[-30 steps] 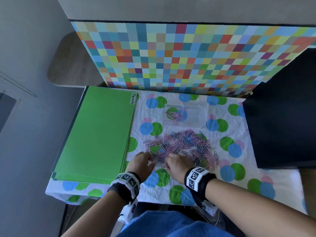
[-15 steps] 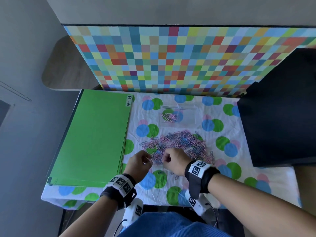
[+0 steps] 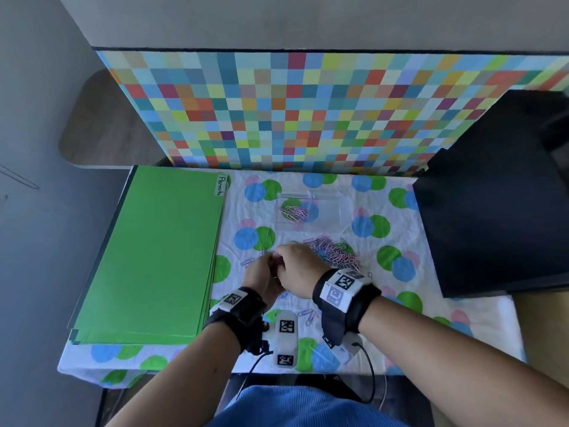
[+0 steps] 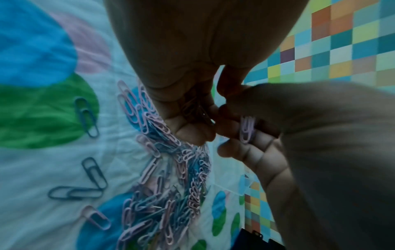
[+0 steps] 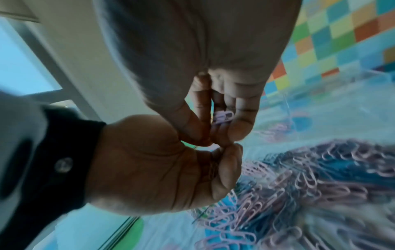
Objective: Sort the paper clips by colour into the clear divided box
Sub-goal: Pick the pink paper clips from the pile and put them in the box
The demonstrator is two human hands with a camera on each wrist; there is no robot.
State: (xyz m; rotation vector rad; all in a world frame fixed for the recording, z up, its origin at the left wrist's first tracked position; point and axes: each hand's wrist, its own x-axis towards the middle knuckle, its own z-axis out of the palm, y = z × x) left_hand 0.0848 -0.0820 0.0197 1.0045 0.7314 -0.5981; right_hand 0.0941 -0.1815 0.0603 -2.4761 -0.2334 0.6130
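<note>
A heap of pink and blue paper clips (image 3: 335, 254) lies mid-table on the dotted cloth. Behind it stands the clear divided box (image 3: 326, 208), with several pink clips (image 3: 294, 212) in its left compartment. My two hands meet just left of the heap. My left hand (image 3: 261, 277) is curled round a small bunch of clips (image 4: 192, 108). My right hand (image 3: 297, 266) pinches a pink clip (image 5: 223, 116) between thumb and fingers, its fingertips touching the left hand. The bunch's colour is hard to tell in the shadow of the palm.
A stack of green folders (image 3: 154, 251) labelled "Permits" fills the left side. A black box (image 3: 492, 195) stands at the right, and a checkered panel (image 3: 308, 112) closes the back. Loose blue clips (image 4: 87, 116) lie scattered near the table's front.
Both hands left the near edge of the heap and came together just left of it, now touching. The right hand carries a pink clip to the left hand.
</note>
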